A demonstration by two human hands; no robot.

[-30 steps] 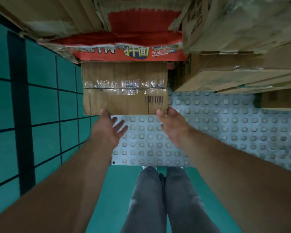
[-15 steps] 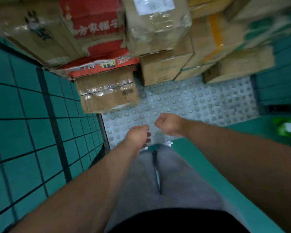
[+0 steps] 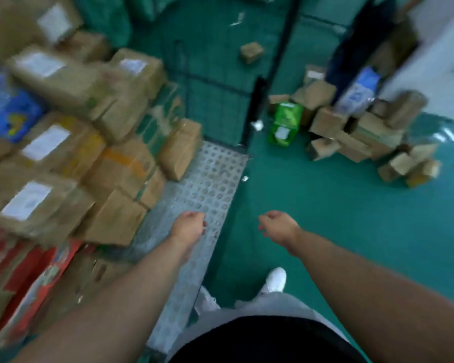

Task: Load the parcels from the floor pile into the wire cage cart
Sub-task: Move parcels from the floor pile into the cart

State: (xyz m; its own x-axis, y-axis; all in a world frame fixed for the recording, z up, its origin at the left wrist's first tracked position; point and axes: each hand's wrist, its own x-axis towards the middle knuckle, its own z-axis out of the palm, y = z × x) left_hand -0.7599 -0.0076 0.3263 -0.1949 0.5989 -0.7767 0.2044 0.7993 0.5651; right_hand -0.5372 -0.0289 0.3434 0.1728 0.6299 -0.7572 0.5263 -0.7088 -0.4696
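The head view is blurred. Stacked cardboard parcels (image 3: pixel 63 153) fill the left side on the cart's studded grey floor plate (image 3: pixel 207 184), with the cart's wire mesh (image 3: pixel 202 82) behind. A floor pile of brown boxes (image 3: pixel 351 132) and a green pack (image 3: pixel 285 121) lies at the upper right. My left hand (image 3: pixel 189 226) hovers over the plate's right edge, loosely curled, holding nothing. My right hand (image 3: pixel 277 226) hangs over the green floor, also loosely curled and holding nothing.
A red printed carton (image 3: pixel 24 271) sits at the lower left under the stack. One small box (image 3: pixel 250 52) lies alone on the green floor far back. My white shoe (image 3: pixel 274 280) stands on the green floor beside the plate. A blue-white pack (image 3: pixel 358 93) leans behind the floor pile.
Both hands have let go of the taped brown box set down in the cart and pulled back. The view has swung right, bringing the floor pile into sight.
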